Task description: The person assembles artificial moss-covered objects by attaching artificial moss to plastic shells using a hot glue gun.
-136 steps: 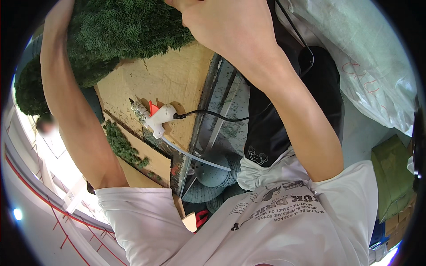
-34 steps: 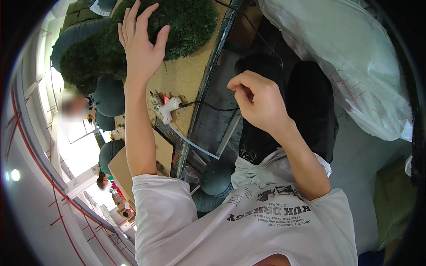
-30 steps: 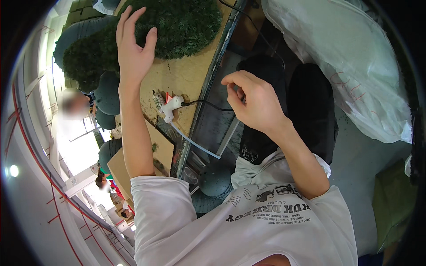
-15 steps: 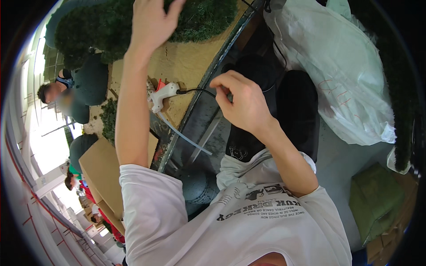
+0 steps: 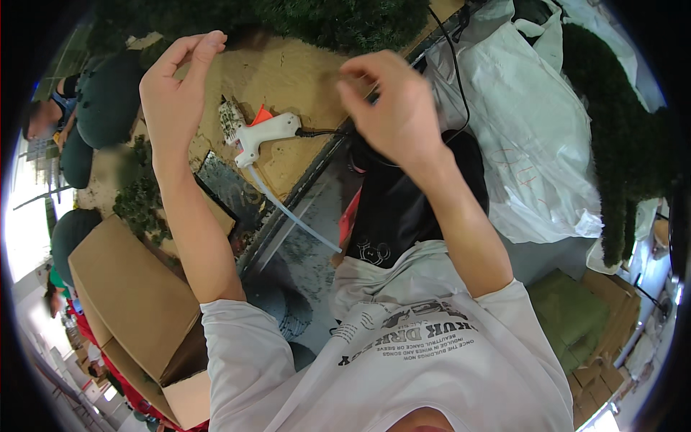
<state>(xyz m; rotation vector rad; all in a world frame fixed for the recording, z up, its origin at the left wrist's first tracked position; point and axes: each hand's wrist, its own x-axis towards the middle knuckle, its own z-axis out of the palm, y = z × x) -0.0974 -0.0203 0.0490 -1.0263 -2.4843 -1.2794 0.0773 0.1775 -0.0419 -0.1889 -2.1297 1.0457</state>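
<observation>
Brown worktop of the table (image 5: 288,79) fills the upper centre, where a white glue gun (image 5: 263,135) lies between both raised hands. Left hand (image 5: 176,90) is half open, empty; right hand (image 5: 392,108) pinches fingertips, contents unclear. Green foliage (image 5: 338,18) lies above.

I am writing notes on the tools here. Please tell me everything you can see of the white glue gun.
The white glue gun lies on its side on the brown board, between the raised left hand and right hand; neither touches it. Its body looks plastic, with an orange trigger part. A translucent glue stick juts from its rear past the board's edge. A black cord leaves it.
</observation>
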